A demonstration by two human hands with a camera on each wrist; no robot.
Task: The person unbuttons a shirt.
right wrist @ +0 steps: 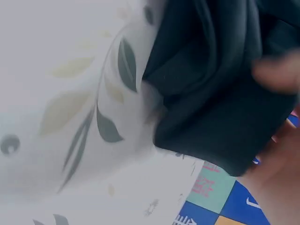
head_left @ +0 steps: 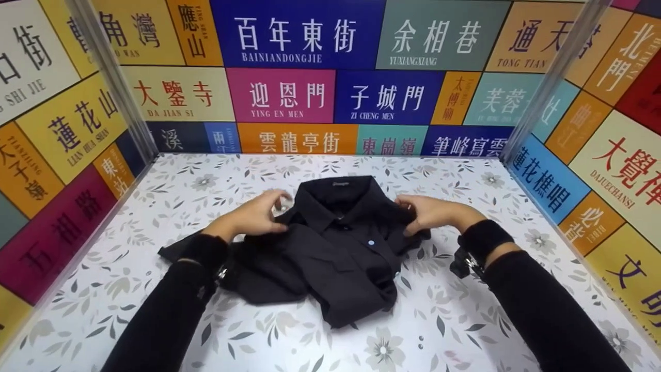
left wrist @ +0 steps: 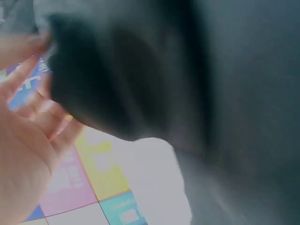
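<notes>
A black collared button shirt (head_left: 335, 253) lies crumpled in the middle of the table, its collar toward the back wall and a light button visible on the front. At its left shoulder is my left hand (head_left: 258, 213), fingers loosely curved with a gap between thumb and fingertips. The left wrist view shows this hand (left wrist: 28, 140) beside the dark cloth, blurred. Across the collar, my right hand (head_left: 431, 211) curves about the right shoulder. In the right wrist view, the blurred thumb is before the cloth (right wrist: 211, 117) and the fingers (right wrist: 272, 159) are at its edge, partly hidden.
The table (head_left: 155, 320) has a white top with a grey leaf and flower print. Panels of coloured signs (head_left: 281, 95) enclose it at the back and both sides, with metallic corner posts (head_left: 547, 77). Dark bands with devices circle both wrists.
</notes>
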